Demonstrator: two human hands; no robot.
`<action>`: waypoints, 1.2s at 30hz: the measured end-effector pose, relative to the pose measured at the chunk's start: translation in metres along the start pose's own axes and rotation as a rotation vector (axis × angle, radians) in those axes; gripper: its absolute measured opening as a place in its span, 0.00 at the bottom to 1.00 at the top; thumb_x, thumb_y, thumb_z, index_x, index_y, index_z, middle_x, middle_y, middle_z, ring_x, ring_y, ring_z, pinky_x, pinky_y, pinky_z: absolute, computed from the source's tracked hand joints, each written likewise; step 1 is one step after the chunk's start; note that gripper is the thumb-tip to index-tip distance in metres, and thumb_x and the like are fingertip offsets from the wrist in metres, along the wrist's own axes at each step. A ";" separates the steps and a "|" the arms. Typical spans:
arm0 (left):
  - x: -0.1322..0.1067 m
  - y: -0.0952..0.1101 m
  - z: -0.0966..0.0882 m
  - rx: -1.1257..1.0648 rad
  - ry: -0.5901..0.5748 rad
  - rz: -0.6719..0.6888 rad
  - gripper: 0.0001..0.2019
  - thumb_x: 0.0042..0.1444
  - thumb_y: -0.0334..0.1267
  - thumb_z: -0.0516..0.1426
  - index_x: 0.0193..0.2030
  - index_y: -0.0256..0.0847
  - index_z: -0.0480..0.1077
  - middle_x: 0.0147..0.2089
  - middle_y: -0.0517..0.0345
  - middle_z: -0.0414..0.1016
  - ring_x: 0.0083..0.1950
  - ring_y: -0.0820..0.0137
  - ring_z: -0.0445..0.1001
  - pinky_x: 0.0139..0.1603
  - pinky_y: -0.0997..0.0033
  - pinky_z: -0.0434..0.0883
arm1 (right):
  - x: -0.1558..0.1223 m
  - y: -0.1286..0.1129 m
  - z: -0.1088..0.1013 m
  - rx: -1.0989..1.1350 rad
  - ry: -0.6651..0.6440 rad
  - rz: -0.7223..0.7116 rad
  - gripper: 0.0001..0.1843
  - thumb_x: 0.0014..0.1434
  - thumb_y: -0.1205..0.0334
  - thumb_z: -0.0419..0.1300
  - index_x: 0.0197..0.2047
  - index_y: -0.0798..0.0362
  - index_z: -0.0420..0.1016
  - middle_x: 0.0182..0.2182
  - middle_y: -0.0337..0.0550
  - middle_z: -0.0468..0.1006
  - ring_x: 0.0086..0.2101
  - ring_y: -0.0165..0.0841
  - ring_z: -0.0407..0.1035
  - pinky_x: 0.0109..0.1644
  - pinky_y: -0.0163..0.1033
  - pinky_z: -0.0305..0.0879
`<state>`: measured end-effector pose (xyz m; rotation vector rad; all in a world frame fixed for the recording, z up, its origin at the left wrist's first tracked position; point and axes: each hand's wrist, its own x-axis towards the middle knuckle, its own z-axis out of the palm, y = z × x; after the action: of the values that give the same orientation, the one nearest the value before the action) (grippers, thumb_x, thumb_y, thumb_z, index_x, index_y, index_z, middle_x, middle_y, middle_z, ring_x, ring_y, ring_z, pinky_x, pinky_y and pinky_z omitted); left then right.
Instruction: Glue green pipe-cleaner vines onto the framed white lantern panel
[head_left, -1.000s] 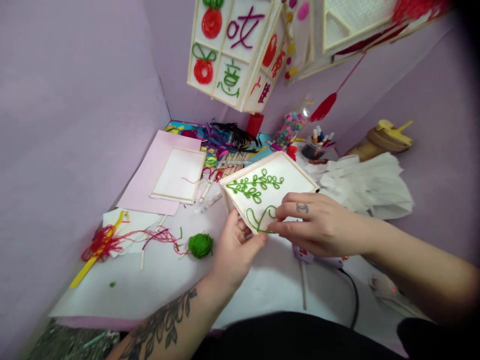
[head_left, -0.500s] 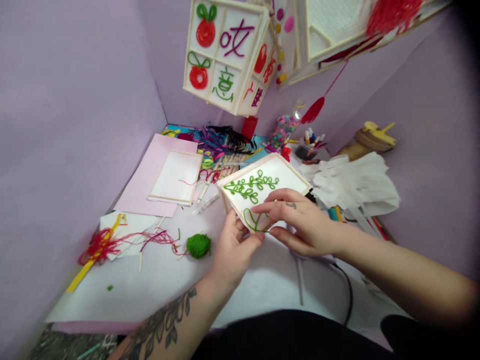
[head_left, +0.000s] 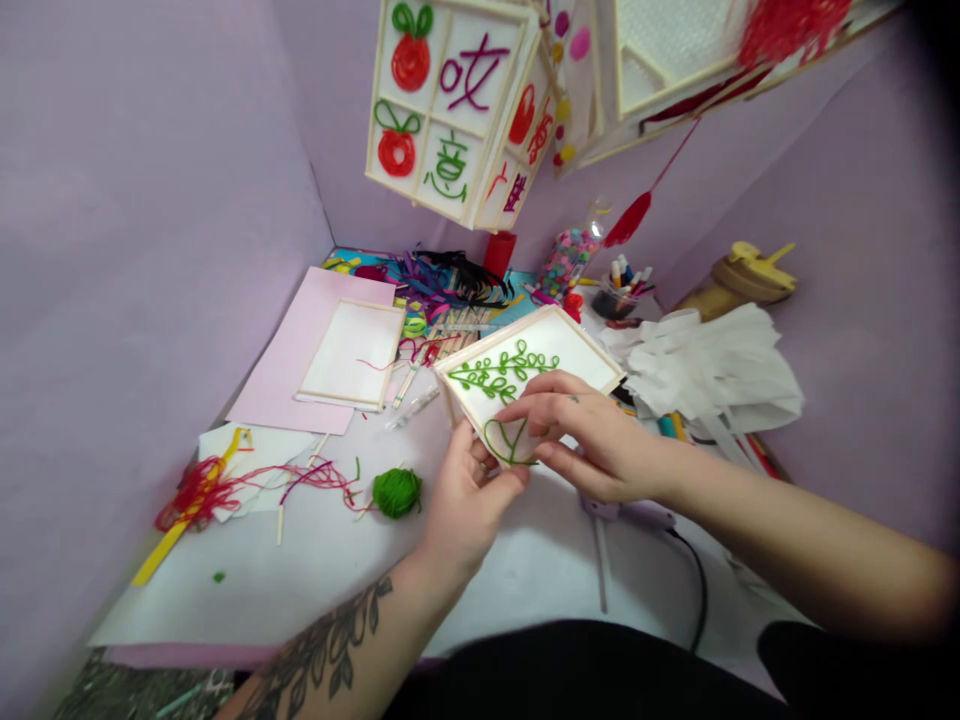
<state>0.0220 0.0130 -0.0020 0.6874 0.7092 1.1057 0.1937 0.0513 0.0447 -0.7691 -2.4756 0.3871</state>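
My left hand (head_left: 469, 495) grips the near corner of a white square panel (head_left: 577, 358) framed in pale wooden sticks, holding it tilted above the table. Green yarn (head_left: 501, 370) is laid on the panel in a leafy vine shape, with a looser loop near the held corner. My right hand (head_left: 581, 435) lies over the panel's lower part, its fingertips pressing on that green loop. A small ball of green yarn (head_left: 397, 492) sits on the white table to the left of my left hand.
A second framed blank panel (head_left: 352, 352) lies on pink paper (head_left: 289, 375). Red yarn (head_left: 199, 490) tangles at the left. A glue gun (head_left: 637, 515) with black cord lies under my right wrist. White paper strips (head_left: 712, 370), pens and a hanging lantern (head_left: 457, 105) fill the back.
My right hand's fingers have slid left and up along the green loop on the panel. The left hand keeps its grip on the corner. The view has shifted slightly.
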 end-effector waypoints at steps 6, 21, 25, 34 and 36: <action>0.000 0.000 0.000 -0.009 -0.010 0.008 0.27 0.47 0.28 0.65 0.55 0.45 0.67 0.48 0.57 0.77 0.49 0.67 0.74 0.51 0.68 0.70 | 0.001 0.001 0.000 -0.024 -0.020 -0.011 0.04 0.61 0.67 0.54 0.40 0.51 0.65 0.43 0.49 0.79 0.47 0.41 0.63 0.50 0.50 0.66; 0.000 0.000 0.000 0.009 0.000 -0.014 0.29 0.47 0.29 0.66 0.57 0.45 0.65 0.53 0.53 0.77 0.56 0.61 0.74 0.55 0.63 0.69 | -0.001 -0.012 -0.019 0.136 0.305 0.058 0.02 0.65 0.62 0.53 0.42 0.47 0.64 0.43 0.49 0.77 0.43 0.42 0.68 0.49 0.52 0.65; -0.001 -0.002 -0.002 0.003 -0.006 0.008 0.30 0.48 0.29 0.66 0.58 0.46 0.64 0.56 0.53 0.76 0.57 0.63 0.73 0.56 0.64 0.69 | -0.012 -0.026 -0.044 0.122 0.533 0.203 0.04 0.62 0.60 0.59 0.36 0.47 0.66 0.39 0.48 0.76 0.41 0.43 0.69 0.47 0.52 0.65; -0.001 -0.001 -0.003 0.048 0.011 0.068 0.31 0.47 0.31 0.67 0.59 0.46 0.65 0.55 0.54 0.76 0.55 0.64 0.73 0.56 0.66 0.69 | -0.090 0.017 -0.061 -0.061 0.427 0.785 0.14 0.53 0.51 0.67 0.26 0.49 0.70 0.27 0.42 0.77 0.28 0.36 0.70 0.32 0.42 0.65; -0.001 -0.002 -0.002 0.050 0.021 0.071 0.32 0.47 0.31 0.67 0.59 0.46 0.65 0.55 0.54 0.76 0.55 0.64 0.73 0.56 0.65 0.69 | -0.106 0.024 -0.055 -0.142 0.301 0.910 0.16 0.52 0.47 0.66 0.25 0.50 0.72 0.24 0.42 0.77 0.27 0.36 0.69 0.31 0.41 0.64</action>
<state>0.0209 0.0121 -0.0046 0.7492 0.7364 1.1652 0.3089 0.0140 0.0393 -1.8479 -1.7607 0.3638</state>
